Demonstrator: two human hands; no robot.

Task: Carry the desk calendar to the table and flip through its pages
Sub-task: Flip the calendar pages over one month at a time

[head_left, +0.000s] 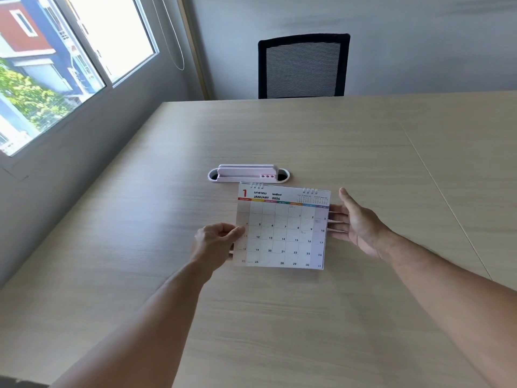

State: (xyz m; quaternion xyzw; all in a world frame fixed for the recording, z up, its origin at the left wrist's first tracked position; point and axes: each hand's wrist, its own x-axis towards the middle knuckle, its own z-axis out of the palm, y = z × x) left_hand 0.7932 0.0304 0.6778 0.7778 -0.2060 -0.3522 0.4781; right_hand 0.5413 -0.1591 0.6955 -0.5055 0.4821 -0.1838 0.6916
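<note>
The fingers of the left hand [216, 240] curl round the left edge of the calendar [282, 229], thumb on the front page, gripping it about halfway up. The right hand [356, 222] is flat and spread, thumb raised, its fingers reaching behind the right edge; they seem to steady the back more than clasp it, and I cannot tell how firmly they press. Both forearms stretch in from the near edge of the view.

The calendar sits over the middle of the table [140, 275], facing the wearer, with the January 2026 page showing and wire rings along its far top edge. Whether its base already rests on the wood or hangs just above is hard to judge. The carrying looks done or all but done; the flipping seems not yet begun, since the first month is on top.

Just beyond the calendar a white cable port [248, 174] is set in the tabletop. Further off a black mesh chair [303, 67] stands at the far side, and a window [56, 65] fills the far left.

The calendar's stand and back are hidden, and its small print is unreadable
</note>
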